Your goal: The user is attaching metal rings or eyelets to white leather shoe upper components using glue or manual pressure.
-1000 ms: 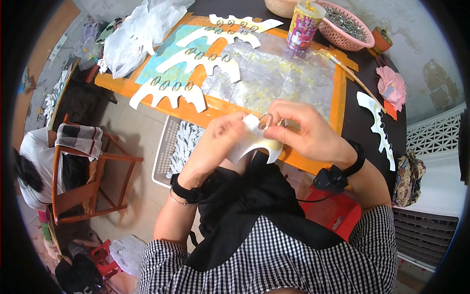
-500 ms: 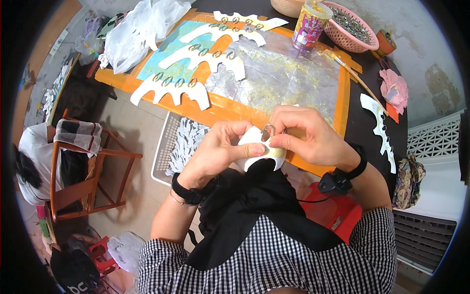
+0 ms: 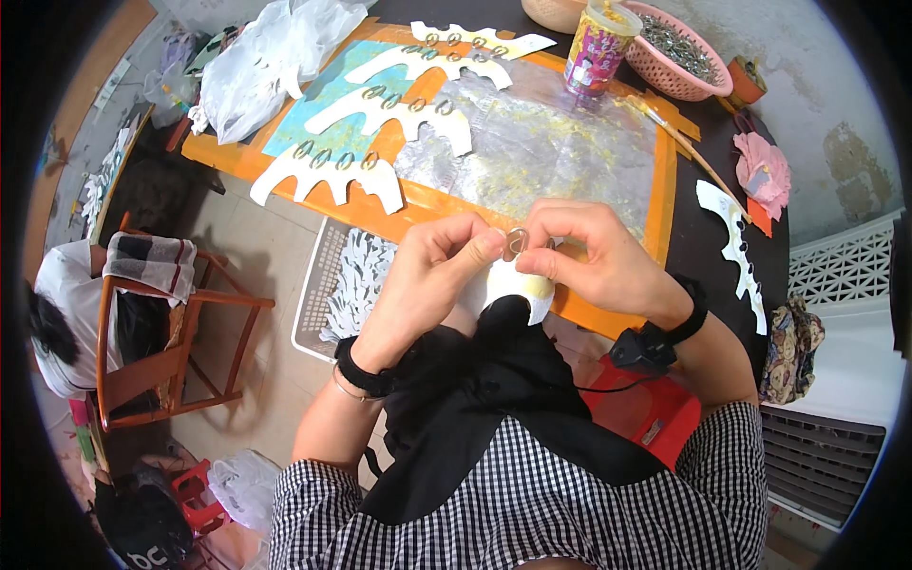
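Four white strips [image 3: 328,174] bearing metal loops [image 3: 305,150] lie on the table [image 3: 698,256], apparently finished. Another strip [image 3: 511,279], one loop [image 3: 510,243] visible, is pinched by left hand [image 3: 432,271] and right hand [image 3: 594,258] at the table's near edge; further loops cannot be told

smooth, shiny metal ring [image 3: 518,243]

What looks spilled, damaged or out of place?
Yellow smears streak the grey sheet, untidy like a spill or residue. One white scalloped piece lies alone on the right, away from the four pieces at left. A brown wall patch looks damaged.
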`<move>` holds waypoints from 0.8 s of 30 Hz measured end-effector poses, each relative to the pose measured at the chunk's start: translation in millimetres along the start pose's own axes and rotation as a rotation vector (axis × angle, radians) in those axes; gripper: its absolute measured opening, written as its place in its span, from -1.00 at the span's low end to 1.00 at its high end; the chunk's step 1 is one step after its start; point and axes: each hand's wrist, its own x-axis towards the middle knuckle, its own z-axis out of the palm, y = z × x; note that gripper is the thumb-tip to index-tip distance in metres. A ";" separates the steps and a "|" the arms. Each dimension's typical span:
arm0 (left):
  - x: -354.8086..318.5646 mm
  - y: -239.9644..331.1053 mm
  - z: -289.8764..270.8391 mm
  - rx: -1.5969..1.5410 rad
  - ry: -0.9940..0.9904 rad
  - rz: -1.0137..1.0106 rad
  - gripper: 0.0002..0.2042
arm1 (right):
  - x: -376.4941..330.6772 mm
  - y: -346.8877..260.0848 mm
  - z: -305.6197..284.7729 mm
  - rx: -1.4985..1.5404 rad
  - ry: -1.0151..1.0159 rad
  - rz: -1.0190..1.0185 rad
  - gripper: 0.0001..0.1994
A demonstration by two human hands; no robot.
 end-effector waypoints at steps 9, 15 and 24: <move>-3.0 -1.7 10.8 -0.170 0.047 0.005 -0.65 | 0.3 3.8 2.3 0.079 0.018 0.028 -0.81; -2.2 -12.4 3.1 0.024 -0.075 0.255 -0.61 | 0.0 4.2 -0.9 0.102 0.013 0.023 -0.79; -3.8 0.6 -5.5 -0.208 -0.139 0.000 -0.67 | 2.6 15.4 -3.5 0.419 -0.038 0.029 -0.78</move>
